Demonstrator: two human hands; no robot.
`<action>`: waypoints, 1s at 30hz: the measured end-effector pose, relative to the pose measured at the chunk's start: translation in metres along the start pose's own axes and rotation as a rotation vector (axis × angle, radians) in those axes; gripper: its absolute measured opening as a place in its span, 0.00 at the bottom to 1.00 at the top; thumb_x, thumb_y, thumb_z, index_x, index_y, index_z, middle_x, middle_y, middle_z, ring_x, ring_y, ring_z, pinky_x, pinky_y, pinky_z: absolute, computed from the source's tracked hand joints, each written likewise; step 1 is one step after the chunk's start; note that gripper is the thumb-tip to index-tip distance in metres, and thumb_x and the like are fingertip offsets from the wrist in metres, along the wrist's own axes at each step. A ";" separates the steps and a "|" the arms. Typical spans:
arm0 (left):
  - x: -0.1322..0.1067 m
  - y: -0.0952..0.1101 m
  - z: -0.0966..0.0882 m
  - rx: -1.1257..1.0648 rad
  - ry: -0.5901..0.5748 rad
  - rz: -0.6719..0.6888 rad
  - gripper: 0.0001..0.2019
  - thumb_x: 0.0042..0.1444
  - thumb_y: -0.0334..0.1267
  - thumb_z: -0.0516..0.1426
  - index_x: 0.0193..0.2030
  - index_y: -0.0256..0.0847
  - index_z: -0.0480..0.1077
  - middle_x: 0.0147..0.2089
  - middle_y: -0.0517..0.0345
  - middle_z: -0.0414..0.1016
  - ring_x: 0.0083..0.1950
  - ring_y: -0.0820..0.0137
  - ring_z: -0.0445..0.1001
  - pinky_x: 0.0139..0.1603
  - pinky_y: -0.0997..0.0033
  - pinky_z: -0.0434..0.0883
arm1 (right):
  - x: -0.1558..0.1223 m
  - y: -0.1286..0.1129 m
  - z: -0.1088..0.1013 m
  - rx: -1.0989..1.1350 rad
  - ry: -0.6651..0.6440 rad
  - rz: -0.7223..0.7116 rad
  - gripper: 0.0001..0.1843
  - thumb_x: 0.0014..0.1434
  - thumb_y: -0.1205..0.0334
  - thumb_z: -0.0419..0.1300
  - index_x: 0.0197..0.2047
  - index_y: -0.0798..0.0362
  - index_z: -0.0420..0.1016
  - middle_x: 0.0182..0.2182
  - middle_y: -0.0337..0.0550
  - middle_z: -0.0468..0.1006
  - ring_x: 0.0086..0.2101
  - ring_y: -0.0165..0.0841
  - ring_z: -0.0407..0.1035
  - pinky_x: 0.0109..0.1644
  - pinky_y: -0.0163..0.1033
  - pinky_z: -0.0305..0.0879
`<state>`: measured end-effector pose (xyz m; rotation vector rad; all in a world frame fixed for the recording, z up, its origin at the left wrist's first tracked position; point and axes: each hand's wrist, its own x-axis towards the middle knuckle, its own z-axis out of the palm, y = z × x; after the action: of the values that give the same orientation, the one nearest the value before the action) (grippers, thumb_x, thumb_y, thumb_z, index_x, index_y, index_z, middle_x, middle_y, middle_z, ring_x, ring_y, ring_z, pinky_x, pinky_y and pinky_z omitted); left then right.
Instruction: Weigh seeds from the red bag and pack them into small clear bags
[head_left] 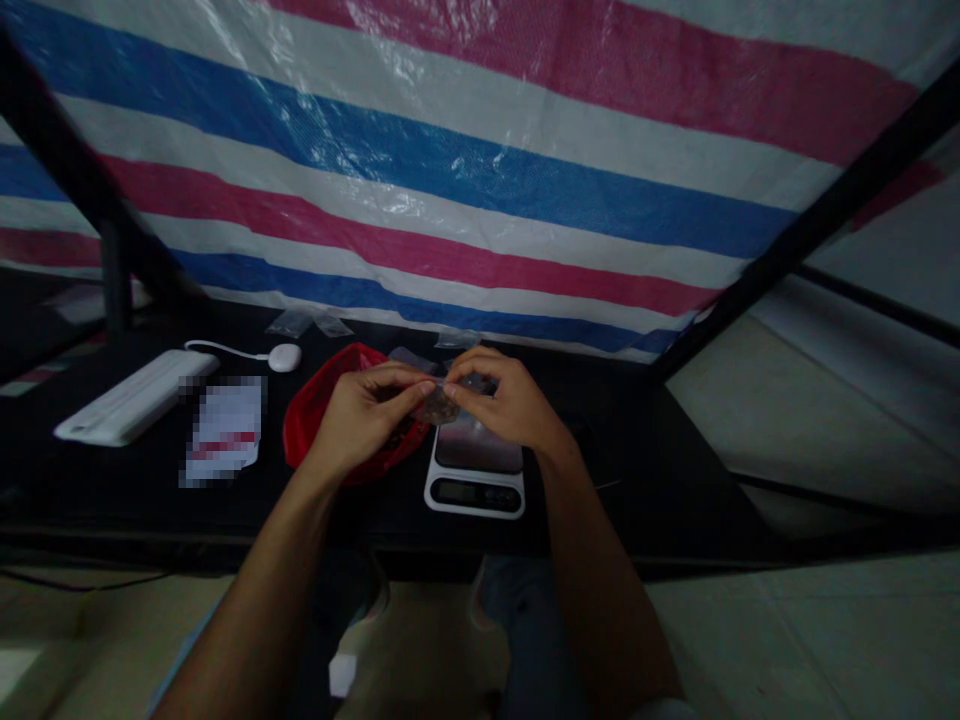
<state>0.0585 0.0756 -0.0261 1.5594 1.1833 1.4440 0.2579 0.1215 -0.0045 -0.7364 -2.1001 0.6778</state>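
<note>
Between my two hands is a small clear plastic bag (439, 408) with something brownish in it. My left hand (369, 408) pinches the bag's top edge between thumb and forefinger, and my right hand (499, 395) pinches the same edge close beside it. Just under the bag and my right hand lies a white digital kitchen scale (476, 492) with a metal plate. A red bag or bowl-shaped container (304, 425) sits under my left hand. Small dark pieces show inside it, too dim to name.
Several flat clear bags (291, 322) lie along the back of the black table (645, 480). To the left are a white power strip (139, 395), a round white device on a cable (285, 357) and a blurred-out packet (225, 430). A striped plastic sheet (465, 200) hangs behind.
</note>
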 end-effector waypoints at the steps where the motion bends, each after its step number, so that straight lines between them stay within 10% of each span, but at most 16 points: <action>1: 0.000 0.000 -0.001 0.003 -0.003 -0.002 0.09 0.54 0.43 0.68 0.36 0.40 0.85 0.39 0.53 0.85 0.40 0.65 0.82 0.46 0.68 0.78 | 0.000 0.000 0.001 0.001 0.013 -0.024 0.03 0.62 0.68 0.65 0.35 0.52 0.80 0.37 0.42 0.81 0.41 0.34 0.74 0.50 0.42 0.68; 10: 0.000 0.009 -0.005 -0.011 0.015 -0.143 0.11 0.48 0.45 0.69 0.34 0.40 0.84 0.35 0.54 0.85 0.35 0.66 0.80 0.37 0.70 0.76 | 0.001 -0.009 0.014 -0.032 0.057 -0.066 0.07 0.62 0.71 0.63 0.33 0.51 0.77 0.37 0.40 0.80 0.42 0.34 0.73 0.53 0.43 0.67; 22: 0.000 0.016 -0.017 0.227 0.053 -0.157 0.17 0.55 0.52 0.63 0.38 0.39 0.80 0.36 0.54 0.84 0.35 0.65 0.80 0.35 0.70 0.75 | -0.009 0.001 -0.023 -0.069 -0.017 0.016 0.05 0.64 0.63 0.63 0.36 0.52 0.79 0.38 0.42 0.81 0.41 0.35 0.74 0.49 0.41 0.68; 26: -0.001 0.015 -0.053 0.600 0.077 -0.152 0.17 0.60 0.50 0.59 0.45 0.41 0.80 0.44 0.52 0.85 0.43 0.60 0.81 0.45 0.66 0.76 | -0.016 0.012 -0.055 -0.158 0.233 0.190 0.07 0.63 0.59 0.62 0.36 0.53 0.80 0.36 0.43 0.82 0.37 0.35 0.74 0.43 0.40 0.68; 30: -0.010 0.014 -0.083 0.849 -0.171 -0.342 0.14 0.63 0.45 0.57 0.46 0.41 0.81 0.45 0.50 0.86 0.45 0.56 0.82 0.46 0.62 0.75 | -0.021 0.029 -0.079 -0.318 0.444 0.287 0.09 0.61 0.57 0.64 0.39 0.53 0.82 0.36 0.46 0.84 0.37 0.38 0.76 0.45 0.44 0.71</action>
<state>-0.0202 0.0540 -0.0048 1.8237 1.9803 0.5714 0.3406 0.1437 0.0081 -1.2576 -1.7202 0.2878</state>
